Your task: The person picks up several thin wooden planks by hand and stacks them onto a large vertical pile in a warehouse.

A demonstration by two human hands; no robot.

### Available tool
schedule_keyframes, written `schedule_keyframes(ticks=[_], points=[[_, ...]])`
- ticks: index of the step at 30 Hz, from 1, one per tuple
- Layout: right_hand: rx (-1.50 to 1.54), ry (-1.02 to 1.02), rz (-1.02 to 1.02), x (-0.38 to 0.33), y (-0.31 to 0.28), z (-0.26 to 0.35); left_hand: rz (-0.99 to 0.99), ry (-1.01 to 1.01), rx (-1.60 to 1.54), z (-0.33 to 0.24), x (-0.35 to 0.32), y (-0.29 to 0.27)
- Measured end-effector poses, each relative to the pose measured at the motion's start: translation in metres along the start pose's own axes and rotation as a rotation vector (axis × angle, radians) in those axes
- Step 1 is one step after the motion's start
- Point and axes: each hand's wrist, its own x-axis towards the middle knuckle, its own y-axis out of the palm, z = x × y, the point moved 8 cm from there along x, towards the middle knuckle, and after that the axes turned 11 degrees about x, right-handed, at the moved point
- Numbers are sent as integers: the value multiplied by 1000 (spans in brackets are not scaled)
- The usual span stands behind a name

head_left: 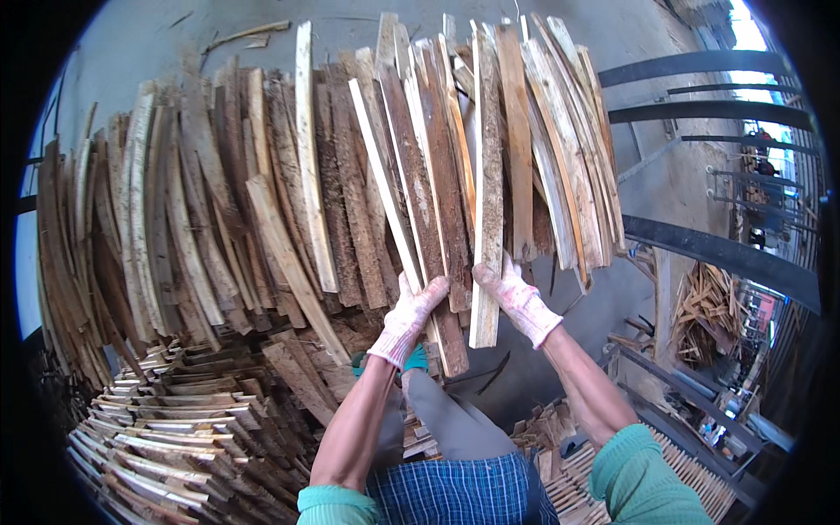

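Clamping left hand [409, 319] on brown slat [450, 339] near its lower end | clamping right hand [522, 306] on speckled slat [486, 175] likewise | pointing both slats outward over slat row [350, 201] | probably steadying best by keeping grips firm, slats parallel, neighbours undisturbed

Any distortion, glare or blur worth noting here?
Head view: black rails at right bow, and the corners go black; head view: the bright gap at upper right looks washed out; head view: left hand, right hand and the wood strips they grip look fairly sharp.
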Motion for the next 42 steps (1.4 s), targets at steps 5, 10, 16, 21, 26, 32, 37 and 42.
schedule_keyframes(ticks=[5,10,16,21,26,32,37,42], points=[[331,41,312,-76,9,68,95,-129,-36,-38,-68,-11],[872,-44,225,-10,24,14,31,-134,-378,-29,-38,3],[639,-46,164,-38,36,57,-50,-54,-213,-46,-46,-12],[120,-407,175,-129,3,103,65,-81,-141,-88,-138,9],[204,-194,359,-229,17,119,25,-235,-185,-95,-263,17],[804,75,409,-227,66,135,50,-262,-609,-79,-267,19],[934,109,411,-220,83,112,53,-360,-459,-30,-250,2],[724,21,409,-224,81,135,-111,-243,-465,-81,-278,9]])
